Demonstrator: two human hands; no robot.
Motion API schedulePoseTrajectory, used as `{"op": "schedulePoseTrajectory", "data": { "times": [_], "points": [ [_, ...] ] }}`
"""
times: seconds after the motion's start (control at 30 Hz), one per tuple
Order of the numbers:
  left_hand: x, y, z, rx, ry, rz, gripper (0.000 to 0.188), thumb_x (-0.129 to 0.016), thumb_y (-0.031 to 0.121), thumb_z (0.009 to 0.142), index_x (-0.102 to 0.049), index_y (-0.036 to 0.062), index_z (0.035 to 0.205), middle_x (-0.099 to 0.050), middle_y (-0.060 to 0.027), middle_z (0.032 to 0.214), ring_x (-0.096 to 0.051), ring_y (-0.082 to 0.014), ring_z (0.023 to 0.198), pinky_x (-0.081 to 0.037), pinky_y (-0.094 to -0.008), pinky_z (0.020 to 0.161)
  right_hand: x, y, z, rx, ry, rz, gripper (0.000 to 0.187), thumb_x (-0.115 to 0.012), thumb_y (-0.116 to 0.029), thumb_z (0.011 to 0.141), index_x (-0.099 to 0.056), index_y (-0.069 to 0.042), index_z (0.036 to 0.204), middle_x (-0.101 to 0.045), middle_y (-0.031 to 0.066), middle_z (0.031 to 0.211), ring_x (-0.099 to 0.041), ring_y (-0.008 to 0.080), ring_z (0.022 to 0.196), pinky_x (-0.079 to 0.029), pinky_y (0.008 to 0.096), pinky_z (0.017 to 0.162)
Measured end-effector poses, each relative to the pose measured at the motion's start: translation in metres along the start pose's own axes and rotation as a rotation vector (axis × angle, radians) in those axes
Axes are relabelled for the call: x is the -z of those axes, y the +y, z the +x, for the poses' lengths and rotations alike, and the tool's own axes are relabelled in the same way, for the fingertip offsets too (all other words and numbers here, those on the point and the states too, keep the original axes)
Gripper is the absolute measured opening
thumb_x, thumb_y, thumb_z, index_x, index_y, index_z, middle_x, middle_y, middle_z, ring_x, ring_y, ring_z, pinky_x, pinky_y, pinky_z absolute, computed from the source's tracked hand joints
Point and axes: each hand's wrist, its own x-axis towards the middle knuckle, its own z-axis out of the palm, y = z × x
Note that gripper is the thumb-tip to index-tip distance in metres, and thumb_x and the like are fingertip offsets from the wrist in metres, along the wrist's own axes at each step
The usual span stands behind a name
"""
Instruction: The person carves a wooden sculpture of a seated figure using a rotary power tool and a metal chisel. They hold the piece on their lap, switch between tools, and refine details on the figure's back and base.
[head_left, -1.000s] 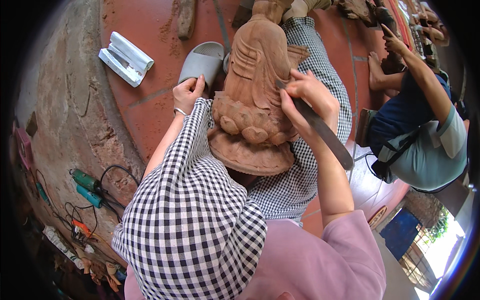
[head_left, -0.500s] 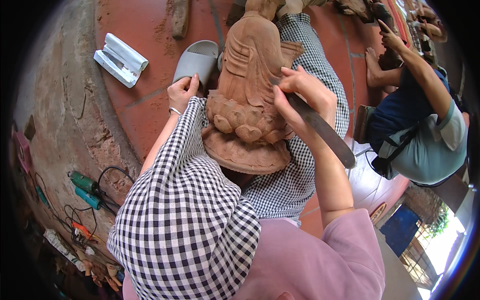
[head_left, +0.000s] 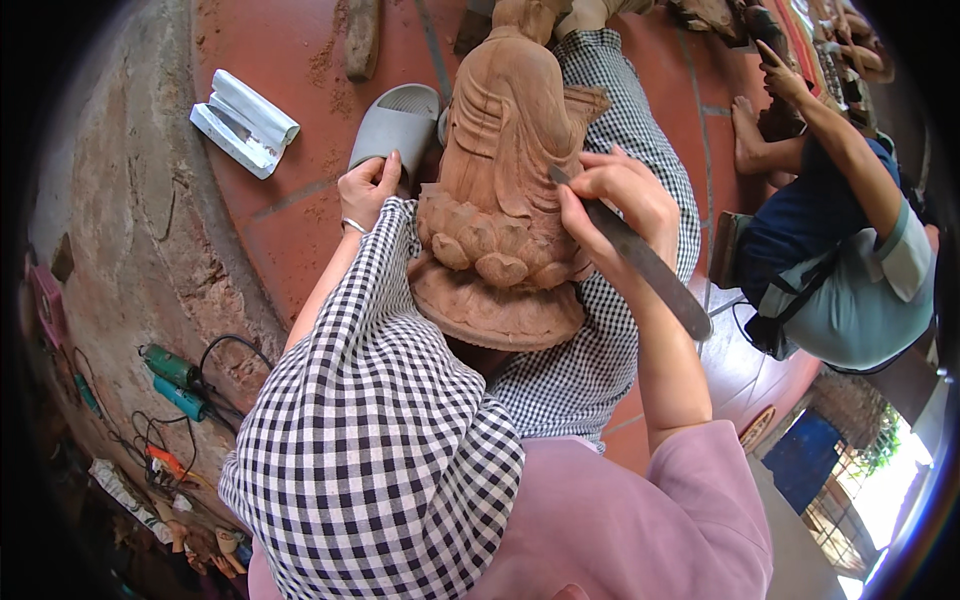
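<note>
A reddish-brown carved wooden statue of a robed figure stands between my checkered trouser legs, on a lotus-petal base. My right hand grips a long, flat, dark metal carving knife. Its narrow tip is at the folds of the robe on the statue's right side, and its broad rounded end lies back along my forearm. Over my left knee, my left hand is curled with the thumb up, left of the statue; whatever its fingers hold is hidden. A grey slipper shows just beyond it.
An opened pale box and a wooden piece lie on the red tiles. Left are green power tools with black cables and an orange item. At right, another person sits on the floor.
The knife tip has shifted slightly down along the robe, and my right hand's fingers have moved with it. The whole view has drifted slightly; my left hand keeps its pose.
</note>
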Motion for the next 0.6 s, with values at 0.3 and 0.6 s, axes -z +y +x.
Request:
{"op": "schedulePoseTrajectory", "data": {
  "times": [0.3, 0.6],
  "points": [
    [-0.001, 0.003, 0.000, 0.014, 0.017, 0.006, 0.051, -0.070, 0.034, 0.095, -0.058, -0.0045, 0.065, -0.046, -0.0099, 0.051, -0.037, -0.0124, 0.048, -0.036, -0.0347, 0.047, -0.005, -0.006, 0.003, -0.031, -0.003, 0.083, 0.012, -0.078, -0.008, 0.076, -0.067, -0.004, 0.078, -0.069, 0.0094, 0.077, -0.073, 0.0278, 0.098, -0.052, 0.0500, 0.102],
    [-0.002, 0.003, 0.001, -0.002, 0.009, -0.012, 0.053, -0.070, 0.035, 0.095, -0.054, -0.0030, 0.062, -0.040, -0.0078, 0.051, -0.034, -0.0120, 0.049, -0.034, -0.0345, 0.046, -0.016, -0.013, 0.011, 0.057, 0.053, 0.017, 0.014, -0.078, -0.009, 0.073, -0.064, -0.006, 0.073, -0.068, 0.0059, 0.075, -0.068, 0.0247, 0.076, -0.057, 0.0344, 0.071]
  ]
}}
